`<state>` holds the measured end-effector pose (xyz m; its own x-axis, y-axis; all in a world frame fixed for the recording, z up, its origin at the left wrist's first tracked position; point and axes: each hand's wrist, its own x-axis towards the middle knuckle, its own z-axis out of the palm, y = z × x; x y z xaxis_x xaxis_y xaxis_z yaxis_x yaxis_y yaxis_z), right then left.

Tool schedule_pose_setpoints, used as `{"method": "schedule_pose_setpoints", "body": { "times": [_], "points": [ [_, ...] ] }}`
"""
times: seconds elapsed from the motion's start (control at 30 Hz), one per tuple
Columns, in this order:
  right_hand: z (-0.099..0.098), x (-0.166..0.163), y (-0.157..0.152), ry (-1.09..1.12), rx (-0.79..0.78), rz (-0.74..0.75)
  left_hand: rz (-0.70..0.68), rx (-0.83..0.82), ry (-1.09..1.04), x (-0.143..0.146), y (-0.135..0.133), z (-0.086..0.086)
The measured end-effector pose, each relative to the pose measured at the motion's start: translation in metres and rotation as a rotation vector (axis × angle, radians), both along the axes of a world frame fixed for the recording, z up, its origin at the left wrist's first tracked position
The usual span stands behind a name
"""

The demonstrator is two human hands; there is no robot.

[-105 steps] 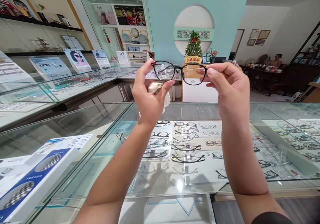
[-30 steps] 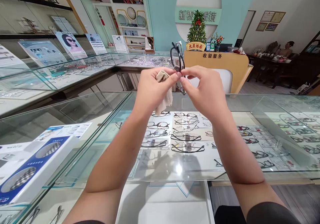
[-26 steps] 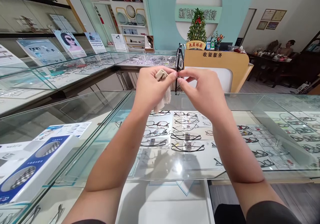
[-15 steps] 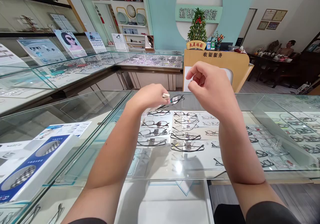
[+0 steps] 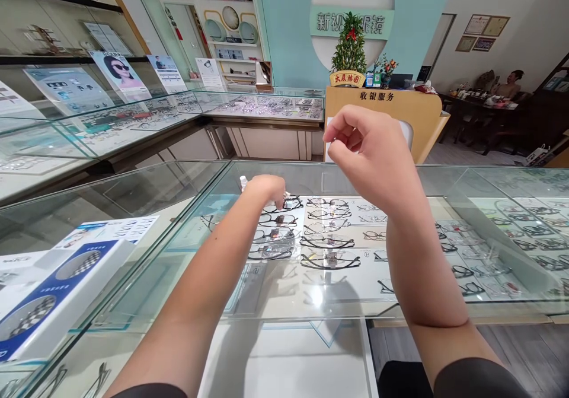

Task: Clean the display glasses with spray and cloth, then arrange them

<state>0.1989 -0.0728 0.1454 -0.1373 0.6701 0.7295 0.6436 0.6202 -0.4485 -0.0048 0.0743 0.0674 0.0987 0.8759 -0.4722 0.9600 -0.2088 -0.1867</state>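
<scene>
The left hand is resting low on the glass top of the bench, fingers curled down and closed on something pale that cannot be made out. The right hand is hovering above the glass, to the right and well apart from the left, holding nothing, thumb and forefinger close together and the other fingers loosely bent. Rows of glasses are lying under the glass, just beyond the left hand.

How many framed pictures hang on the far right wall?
4 frames: upper left, upper right, lower left, lower right. None seems hidden.
</scene>
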Motion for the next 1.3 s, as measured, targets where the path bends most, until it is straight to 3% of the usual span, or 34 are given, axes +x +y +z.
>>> {"method": "schedule_pose_setpoints", "body": {
  "times": [0.67,1.3],
  "points": [
    [0.002,0.0,-0.005,-0.015,0.014,0.013,-0.042,-0.045,0.058,0.003,0.014,-0.022],
    [0.002,0.002,-0.005,-0.022,-0.001,0.028,-0.053,-0.062,0.042,0.0,0.016,-0.023]
  ]
}}
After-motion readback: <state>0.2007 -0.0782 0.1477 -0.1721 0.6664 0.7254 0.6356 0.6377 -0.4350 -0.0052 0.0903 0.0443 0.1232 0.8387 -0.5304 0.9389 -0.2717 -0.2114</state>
